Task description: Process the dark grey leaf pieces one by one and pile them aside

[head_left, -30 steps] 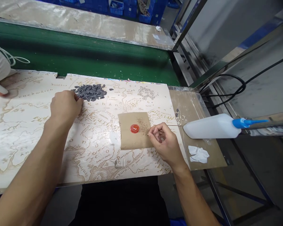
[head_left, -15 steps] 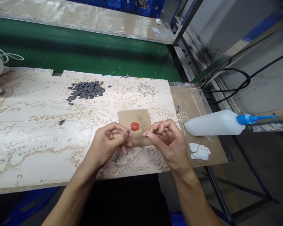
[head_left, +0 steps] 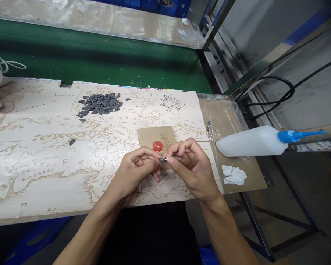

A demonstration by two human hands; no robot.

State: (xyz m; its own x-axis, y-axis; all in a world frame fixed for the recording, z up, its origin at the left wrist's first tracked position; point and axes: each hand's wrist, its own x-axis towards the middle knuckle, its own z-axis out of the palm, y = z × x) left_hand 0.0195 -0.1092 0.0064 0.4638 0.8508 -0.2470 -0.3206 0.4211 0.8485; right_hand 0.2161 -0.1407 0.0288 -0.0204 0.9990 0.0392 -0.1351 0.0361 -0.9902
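I have my left hand (head_left: 139, 168) pinching a dark chip (head_left: 161, 160) just on the near side of the red disc (head_left: 157, 146). Right of it, my right hand (head_left: 194, 167) pinches a pale sliver (head_left: 166, 159), pointing leftward at the chip, whose long axis I cannot make out.

"What is the person wearing?"
"Black clothing (head_left: 151, 235), at the near edge; it looks plain, one dark tone with its details lost in shadow."
"And the arms?"
"The left forearm (head_left: 99, 221) and right forearm (head_left: 226, 224) are bare."
"The hands?"
"Left hand (head_left: 139, 167) and right hand (head_left: 193, 167) are bare too, wrists included."
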